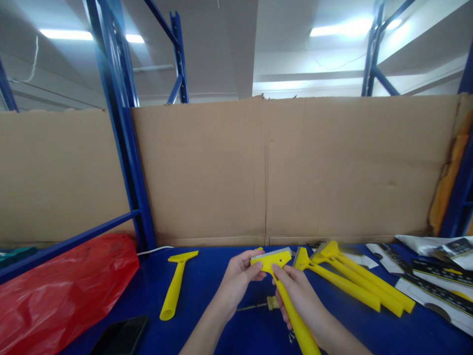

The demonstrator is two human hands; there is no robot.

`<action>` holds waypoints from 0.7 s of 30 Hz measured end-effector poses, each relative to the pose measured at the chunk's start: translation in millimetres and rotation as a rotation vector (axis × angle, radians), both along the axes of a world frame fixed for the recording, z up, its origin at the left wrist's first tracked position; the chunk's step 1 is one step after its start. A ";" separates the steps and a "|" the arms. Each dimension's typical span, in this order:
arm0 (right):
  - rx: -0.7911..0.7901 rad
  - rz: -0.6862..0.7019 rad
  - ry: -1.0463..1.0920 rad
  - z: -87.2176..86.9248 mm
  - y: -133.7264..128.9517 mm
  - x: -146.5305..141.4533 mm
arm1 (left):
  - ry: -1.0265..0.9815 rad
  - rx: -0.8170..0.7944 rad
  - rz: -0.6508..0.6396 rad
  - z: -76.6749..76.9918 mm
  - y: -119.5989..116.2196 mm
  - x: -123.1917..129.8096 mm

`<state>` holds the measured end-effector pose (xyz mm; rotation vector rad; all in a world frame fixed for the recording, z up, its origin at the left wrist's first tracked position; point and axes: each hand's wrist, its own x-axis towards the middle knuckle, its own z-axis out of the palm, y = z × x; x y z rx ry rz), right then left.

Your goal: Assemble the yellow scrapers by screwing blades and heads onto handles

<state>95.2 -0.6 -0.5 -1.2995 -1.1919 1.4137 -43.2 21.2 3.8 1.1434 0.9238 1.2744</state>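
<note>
Yellow scraper (275, 260) in both hands (271, 291)

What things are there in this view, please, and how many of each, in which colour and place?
held scraper: one, yellow, between the hands
lone scraper: one, yellow, table's left
grouped scrapers: three, yellow, right of the hands
thin tool: one, yellowish handle, behind the hands
phone: one, black, front left
plastic bag: one, red, left
cable: one, white, back left
packages: several, black and white, far right
table: one, blue, below
rack: count unclear, blue, around
cardboard: several panels, brown, behind
lights: several, white, ceiling
left hand: one, bare, at scraper's head
right hand: one, bare, on its handle
</note>
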 end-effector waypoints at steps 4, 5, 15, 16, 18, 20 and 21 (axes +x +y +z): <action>-0.006 -0.016 0.019 1.2 2.3 0.7 | -0.006 -0.013 0.038 -1.4 1.2 -0.5; -0.007 -0.022 0.023 1.5 2.6 0.9 | -0.008 -0.015 0.058 -1.2 1.3 -1.0; 0.003 -0.109 0.118 4.8 3.7 5.0 | 0.286 0.150 0.240 3.6 -1.8 0.2; 0.010 -0.118 0.129 4.8 4.6 5.9 | 0.337 0.170 0.204 3.4 -3.7 1.6; 0.018 -0.135 0.145 4.8 6.1 7.9 | 0.457 0.223 0.108 2.5 -8.4 4.8; 0.017 -0.155 0.154 4.6 6.8 9.8 | 0.591 0.291 -0.008 0.5 -14.3 8.2; 0.018 -0.164 0.160 4.5 6.9 10.6 | 0.656 0.318 -0.069 -0.8 -17.3 10.0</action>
